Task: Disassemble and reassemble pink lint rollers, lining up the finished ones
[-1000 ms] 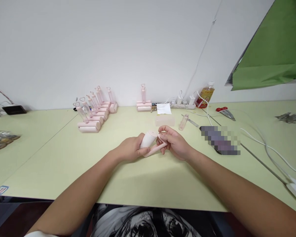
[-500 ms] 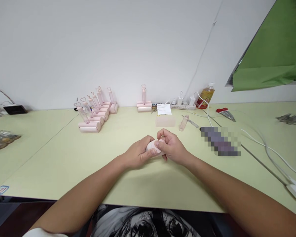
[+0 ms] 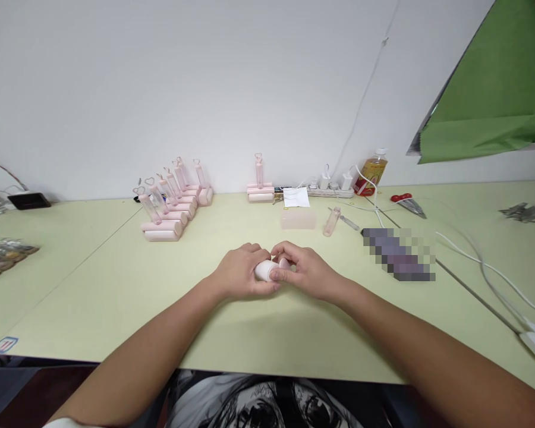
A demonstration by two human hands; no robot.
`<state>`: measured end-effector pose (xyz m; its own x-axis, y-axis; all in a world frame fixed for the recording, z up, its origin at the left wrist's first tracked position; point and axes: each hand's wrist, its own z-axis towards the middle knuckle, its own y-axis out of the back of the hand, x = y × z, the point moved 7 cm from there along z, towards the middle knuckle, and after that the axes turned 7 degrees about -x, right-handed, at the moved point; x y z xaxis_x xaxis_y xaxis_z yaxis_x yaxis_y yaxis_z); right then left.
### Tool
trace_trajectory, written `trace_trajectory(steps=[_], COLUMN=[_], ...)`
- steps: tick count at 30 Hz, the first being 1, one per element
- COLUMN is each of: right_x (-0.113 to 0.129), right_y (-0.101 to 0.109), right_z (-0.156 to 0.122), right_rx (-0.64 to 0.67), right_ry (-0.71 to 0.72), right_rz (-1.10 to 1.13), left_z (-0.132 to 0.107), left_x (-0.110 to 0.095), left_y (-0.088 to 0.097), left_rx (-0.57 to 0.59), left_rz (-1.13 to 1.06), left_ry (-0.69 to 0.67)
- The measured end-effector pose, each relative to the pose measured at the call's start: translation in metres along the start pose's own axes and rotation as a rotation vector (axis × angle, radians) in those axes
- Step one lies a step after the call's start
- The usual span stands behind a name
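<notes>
Both hands meet low over the middle of the table. My left hand (image 3: 239,272) is closed around a pale pink-white cylinder (image 3: 264,271), its thumb lying along the near side. At the cylinder's right end, my right hand (image 3: 307,270) pinches with thumb and fingers, and a small pink rounded piece (image 3: 284,263) shows between them. Whether that piece is joined to the cylinder cannot be made out, since fingers cover the place. Beyond the hands lie a translucent pink block (image 3: 298,219) and a small clear pink bottle-like tube (image 3: 332,222).
At the back left, several pink cylinder pairs (image 3: 161,230) carry upright clear tubes with loop tops; one more set (image 3: 260,193) stands mid-back. A power strip (image 3: 332,193), a drink bottle (image 3: 371,173), red-handled pliers (image 3: 408,204) and white cables (image 3: 481,267) are on the right.
The hands have turned the cylinder and shifted slightly left. My right thumb has come off its top to the right end, where the small pink piece now shows.
</notes>
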<state>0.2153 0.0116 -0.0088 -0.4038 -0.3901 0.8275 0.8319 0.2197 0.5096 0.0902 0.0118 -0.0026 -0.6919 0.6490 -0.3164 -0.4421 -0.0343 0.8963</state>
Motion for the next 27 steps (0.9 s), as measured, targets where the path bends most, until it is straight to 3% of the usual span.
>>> trace_trajectory(steps=[5,16,27], right_x=[-0.005,-0.010,-0.009], right_y=[-0.001,-0.006,-0.005], right_z=[0.001,0.002,0.003], right_rx=[0.049,0.002,-0.038], right_ry=[-0.037,-0.018,0.017], right_rz=[-0.031,0.025,-0.046], left_z=[-0.001,0.001,0.001], left_x=[0.000,0.013,0.014], left_y=[0.000,0.000,0.002], left_rx=[-0.018,0.040,0.017], left_rz=[0.112,0.099,0.159], left_ry=[0.027,0.042,0.065])
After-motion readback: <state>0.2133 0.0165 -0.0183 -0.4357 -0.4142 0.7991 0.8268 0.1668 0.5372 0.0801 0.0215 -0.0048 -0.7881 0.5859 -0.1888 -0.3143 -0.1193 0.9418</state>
